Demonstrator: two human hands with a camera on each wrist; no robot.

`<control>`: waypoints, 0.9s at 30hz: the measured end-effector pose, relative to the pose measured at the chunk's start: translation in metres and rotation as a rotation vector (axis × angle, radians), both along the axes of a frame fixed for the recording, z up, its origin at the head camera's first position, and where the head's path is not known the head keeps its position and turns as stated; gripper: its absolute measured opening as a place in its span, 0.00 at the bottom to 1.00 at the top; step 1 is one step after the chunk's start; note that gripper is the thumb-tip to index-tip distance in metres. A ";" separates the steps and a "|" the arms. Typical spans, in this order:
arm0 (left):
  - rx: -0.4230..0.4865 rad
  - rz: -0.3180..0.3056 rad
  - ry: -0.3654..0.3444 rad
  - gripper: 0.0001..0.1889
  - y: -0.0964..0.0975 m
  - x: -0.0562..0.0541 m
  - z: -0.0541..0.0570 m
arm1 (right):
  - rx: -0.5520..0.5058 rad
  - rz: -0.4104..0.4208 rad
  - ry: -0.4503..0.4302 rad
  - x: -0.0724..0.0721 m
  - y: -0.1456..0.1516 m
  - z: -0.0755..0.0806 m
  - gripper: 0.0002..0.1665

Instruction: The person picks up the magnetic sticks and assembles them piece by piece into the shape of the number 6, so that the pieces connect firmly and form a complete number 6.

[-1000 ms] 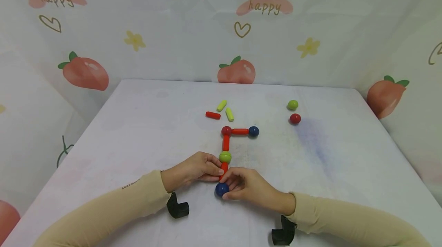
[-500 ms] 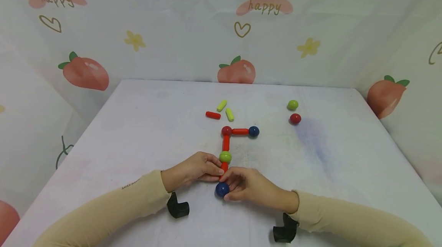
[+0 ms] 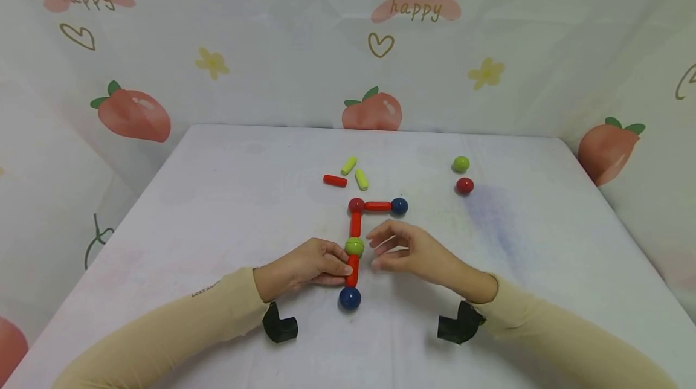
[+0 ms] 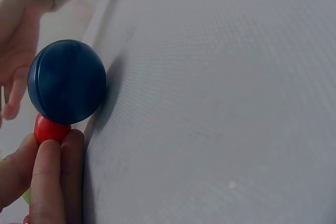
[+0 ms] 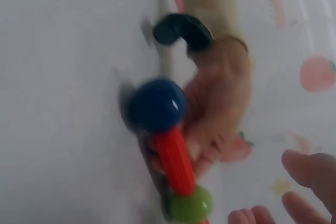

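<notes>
A chain of balls and rods lies on the white table: a near blue ball [image 3: 350, 299], a red rod [image 3: 353, 269], a green ball [image 3: 354, 247], another red rod [image 3: 356, 225] and a red ball [image 3: 356, 205]. From that red ball a third red rod [image 3: 377, 206] runs right to a far blue ball [image 3: 399, 206]. My left hand [image 3: 311, 263] pinches the nearest red rod between thumb and fingers, seen also in the left wrist view below the blue ball [image 4: 67, 81]. Just right of the green ball, my right hand [image 3: 410, 250] hovers with fingers loosely bent, holding nothing.
Beyond the chain lie a loose red rod [image 3: 335, 180] and two yellow-green rods [image 3: 349, 165]. At the back right sit a loose green ball [image 3: 461, 164] and a red ball [image 3: 464, 186]. A printed cloth backdrop [image 3: 293, 45] stands behind the table.
My right hand has left the near blue ball and moved forward and to the right, its fingers spreading. The left hand keeps its pinch on the red rod, and the chain stays put.
</notes>
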State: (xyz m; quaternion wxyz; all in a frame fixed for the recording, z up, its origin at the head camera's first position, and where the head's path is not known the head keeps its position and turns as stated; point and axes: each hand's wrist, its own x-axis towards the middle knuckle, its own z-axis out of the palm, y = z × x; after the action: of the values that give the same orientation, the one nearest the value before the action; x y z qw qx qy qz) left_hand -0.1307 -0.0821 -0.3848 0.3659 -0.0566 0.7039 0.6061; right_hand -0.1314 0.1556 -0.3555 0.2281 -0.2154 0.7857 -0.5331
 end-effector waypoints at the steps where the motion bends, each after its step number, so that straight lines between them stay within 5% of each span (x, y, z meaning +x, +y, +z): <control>1: -0.002 0.000 -0.002 0.13 0.000 0.000 0.000 | -0.011 -0.009 0.019 -0.004 0.002 0.002 0.26; 8: -0.003 -0.002 -0.009 0.14 -0.001 0.000 0.000 | -0.074 -0.114 0.188 -0.035 0.022 0.003 0.27; 13: -0.002 -0.001 -0.005 0.14 -0.001 -0.001 -0.002 | -0.088 -0.219 0.219 -0.059 0.034 -0.006 0.28; 20: -0.002 0.002 -0.011 0.13 0.000 -0.001 -0.002 | -0.009 -0.259 0.169 -0.083 0.042 -0.022 0.31; 27: -0.003 -0.003 -0.004 0.13 0.000 -0.001 -0.003 | 0.109 -0.192 0.101 -0.094 0.043 -0.031 0.33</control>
State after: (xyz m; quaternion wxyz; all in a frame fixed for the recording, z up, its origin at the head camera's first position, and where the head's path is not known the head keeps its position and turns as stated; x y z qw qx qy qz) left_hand -0.1314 -0.0818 -0.3875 0.3683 -0.0572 0.7041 0.6044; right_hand -0.2258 0.1988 -0.3869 0.1475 -0.1531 0.8410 -0.4975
